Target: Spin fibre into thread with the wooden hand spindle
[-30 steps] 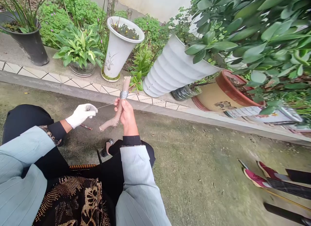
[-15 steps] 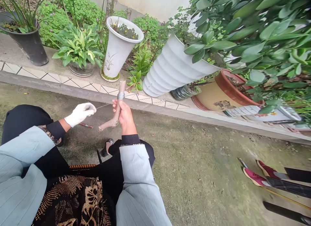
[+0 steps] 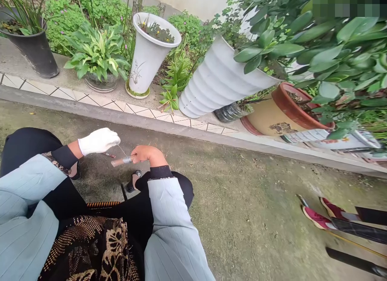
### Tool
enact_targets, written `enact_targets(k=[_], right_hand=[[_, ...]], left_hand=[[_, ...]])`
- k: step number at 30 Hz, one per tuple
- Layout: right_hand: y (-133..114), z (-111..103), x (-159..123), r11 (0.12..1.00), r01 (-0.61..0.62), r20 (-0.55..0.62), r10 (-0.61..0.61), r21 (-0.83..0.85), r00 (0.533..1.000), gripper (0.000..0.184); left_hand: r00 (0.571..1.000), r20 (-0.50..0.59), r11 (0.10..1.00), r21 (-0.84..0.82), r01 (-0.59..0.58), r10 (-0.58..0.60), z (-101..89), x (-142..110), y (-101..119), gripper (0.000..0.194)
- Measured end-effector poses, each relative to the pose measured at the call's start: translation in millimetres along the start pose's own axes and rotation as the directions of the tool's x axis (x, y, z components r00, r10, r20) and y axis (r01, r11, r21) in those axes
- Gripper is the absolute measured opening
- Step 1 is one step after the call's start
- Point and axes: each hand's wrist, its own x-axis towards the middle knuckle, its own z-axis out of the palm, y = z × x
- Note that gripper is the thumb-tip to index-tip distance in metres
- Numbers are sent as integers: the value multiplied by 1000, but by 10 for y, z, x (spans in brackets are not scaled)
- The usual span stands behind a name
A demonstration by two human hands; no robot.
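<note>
My left hand (image 3: 100, 141), in a white glove, is closed on the end of a thin wire (image 3: 121, 149). That wire runs down to a silvery coil (image 3: 127, 159) wound around a wooden stick (image 3: 116, 163). My bare right hand (image 3: 147, 153) is wrapped around the stick just beside the coil. The stick's short free end points left, toward my knees; its other end is hidden by my right hand. Beneath my left hand, a thin reddish object (image 3: 109, 155) lies on the ground, partly covered.
A tiled ledge (image 3: 99, 102) crosses in front, bearing a black pot (image 3: 34, 53), a white pot (image 3: 148, 61), a ribbed white planter (image 3: 217, 79) and a tan pot (image 3: 269, 115). At the right are another person's red shoes (image 3: 317, 217) on the concrete ground (image 3: 242, 208).
My right hand has turned the stick from upright to nearly level, its coiled end now leftward and lower. The hands are closer together, and the wire between them looks shorter.
</note>
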Motion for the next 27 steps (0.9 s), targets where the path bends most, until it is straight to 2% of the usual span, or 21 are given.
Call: enact_targets(k=[2,3,4,6,9,11,13,15,17,19,22,25,27], right_hand=[[-56,-36,-122,984,152,189,-168,96,967,7],[-75,-70,-191,955,242,194,-273,170,942,13],[-88,-109,-257,912,336,131,-372,235,919,22],[-97,-180,-352,833,435,-89,-432,342,897,37],[-97,-206,-331,747,492,-402,-323,447,857,43],[-110,-161,-219,717,488,-506,-217,497,835,41],[-143,-95,-90,705,462,-552,-119,539,825,38],[-187,-40,4,749,415,-587,-44,516,809,34],[-231,-13,43,855,336,-640,-6,395,768,30],[-267,-4,46,944,226,-681,-3,239,733,27],[-301,2,45,987,116,-690,-7,111,724,28],[-316,14,63,993,92,-695,-20,67,718,31],[-321,17,73,993,98,-698,-20,72,716,32]], left_hand=[[1000,5,997,-80,23,-23,15,1,-45,27],[998,4,990,-133,56,-56,15,4,-60,26],[996,10,976,-199,91,-90,11,8,-66,24],[985,11,914,-372,163,-171,-4,18,-55,21],[946,-8,757,-602,254,-324,-21,39,16,29],[916,3,671,-680,297,-402,-20,56,79,29],[899,32,606,-728,321,-437,-11,71,131,28],[881,43,567,-751,339,-471,5,82,155,29],[867,15,606,-709,360,-498,28,89,147,30],[853,-27,685,-610,399,-521,53,94,124,28],[839,-48,753,-471,459,-542,86,103,105,28],[819,-32,715,-507,480,-573,114,123,124,27],[774,-29,631,-598,494,-633,132,139,143,26]])
